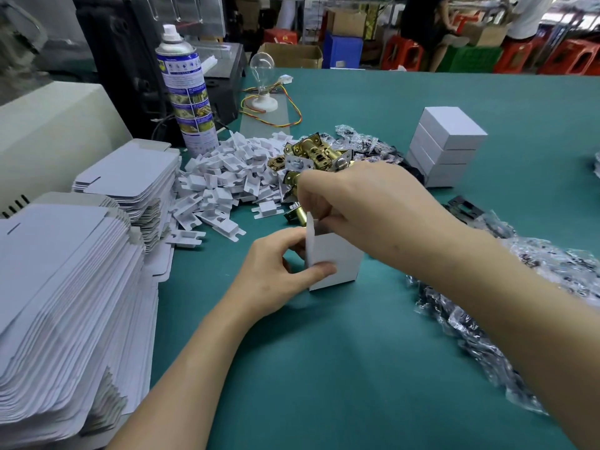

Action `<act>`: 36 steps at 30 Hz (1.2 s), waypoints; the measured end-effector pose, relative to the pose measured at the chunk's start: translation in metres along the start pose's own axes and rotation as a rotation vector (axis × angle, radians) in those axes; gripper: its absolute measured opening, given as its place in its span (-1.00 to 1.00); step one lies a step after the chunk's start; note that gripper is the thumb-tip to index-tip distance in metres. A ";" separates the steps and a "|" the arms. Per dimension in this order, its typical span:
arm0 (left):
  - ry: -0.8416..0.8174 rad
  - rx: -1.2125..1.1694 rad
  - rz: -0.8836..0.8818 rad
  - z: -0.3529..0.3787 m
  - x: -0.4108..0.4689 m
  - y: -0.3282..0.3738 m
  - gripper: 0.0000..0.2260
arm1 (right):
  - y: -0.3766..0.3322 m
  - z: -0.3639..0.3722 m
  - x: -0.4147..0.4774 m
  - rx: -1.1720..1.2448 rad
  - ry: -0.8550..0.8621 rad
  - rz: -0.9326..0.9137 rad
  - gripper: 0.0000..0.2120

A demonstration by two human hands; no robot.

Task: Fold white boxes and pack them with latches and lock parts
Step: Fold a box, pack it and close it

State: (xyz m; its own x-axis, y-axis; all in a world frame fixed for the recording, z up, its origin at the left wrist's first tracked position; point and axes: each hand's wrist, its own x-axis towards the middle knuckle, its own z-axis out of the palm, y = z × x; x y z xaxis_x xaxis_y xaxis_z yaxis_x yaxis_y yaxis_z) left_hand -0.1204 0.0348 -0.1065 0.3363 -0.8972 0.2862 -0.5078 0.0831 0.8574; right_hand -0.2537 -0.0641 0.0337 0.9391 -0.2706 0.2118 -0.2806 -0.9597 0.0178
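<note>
So, the box (337, 264) stands mid-frame on the table (324, 368), left hand (272, 274) fingers pinching its side flap. Right hand (357, 203) fingers curl over its open top; can't tell what they hold. Latches (311, 155) are piled just behind.

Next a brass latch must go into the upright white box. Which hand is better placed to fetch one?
Probably the right. The right hand is at the top of the white box, close beside the brass latches. The left hand grips the box's side and steadies it.
</note>
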 end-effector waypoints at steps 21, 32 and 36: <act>-0.012 -0.007 0.030 -0.001 0.002 -0.005 -0.74 | 0.120 0.051 0.001 -0.085 -0.237 0.491 -0.80; -0.007 -0.008 0.032 -0.001 0.001 -0.005 -0.73 | 0.147 0.065 -0.003 -0.072 -0.277 0.661 -0.57; -0.006 0.001 0.031 -0.002 0.001 -0.005 -0.73 | 0.148 0.068 -0.005 0.071 -0.222 0.677 -0.66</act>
State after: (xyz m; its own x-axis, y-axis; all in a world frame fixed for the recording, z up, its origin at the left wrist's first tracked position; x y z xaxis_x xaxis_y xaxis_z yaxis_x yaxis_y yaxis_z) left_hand -0.1160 0.0342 -0.1102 0.3158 -0.8968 0.3098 -0.5190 0.1101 0.8477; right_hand -0.2861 -0.2104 -0.0309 0.5838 -0.8104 -0.0499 -0.8095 -0.5762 -0.1125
